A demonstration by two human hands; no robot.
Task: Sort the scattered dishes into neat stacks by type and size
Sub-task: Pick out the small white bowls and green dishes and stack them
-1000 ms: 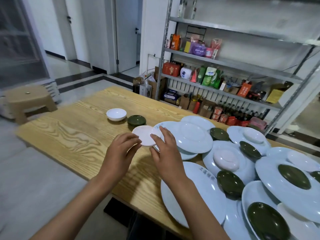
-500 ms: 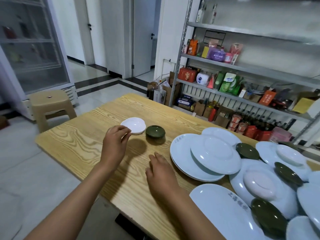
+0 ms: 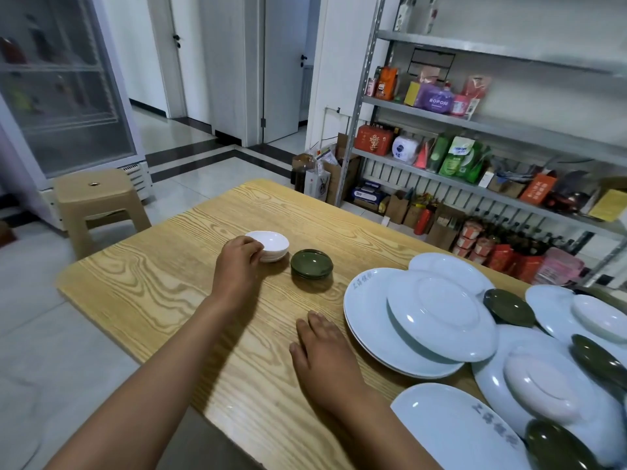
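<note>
Presently, the left hand (image 3: pixel 239 262) is curling its fingers against the near rim of the small white dishes (image 3: pixel 269 245), stacked mid-table just beside the green saucer stack (image 3: pixel 312 264), while the right hand (image 3: pixel 320 354) is lying flat and relaxed on the wooden table (image 3: pixel 163 293). Bare wood is lying open toward the left and near edges; the large pale plates (image 3: pixel 400 320) are crowding the right side. Since a second ago, the white dish has gone from between both hands onto that stack.

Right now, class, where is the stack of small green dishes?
In the head view, the stack of small green dishes sits on the wooden table, just right of the white bowls held by the left hand.
</note>
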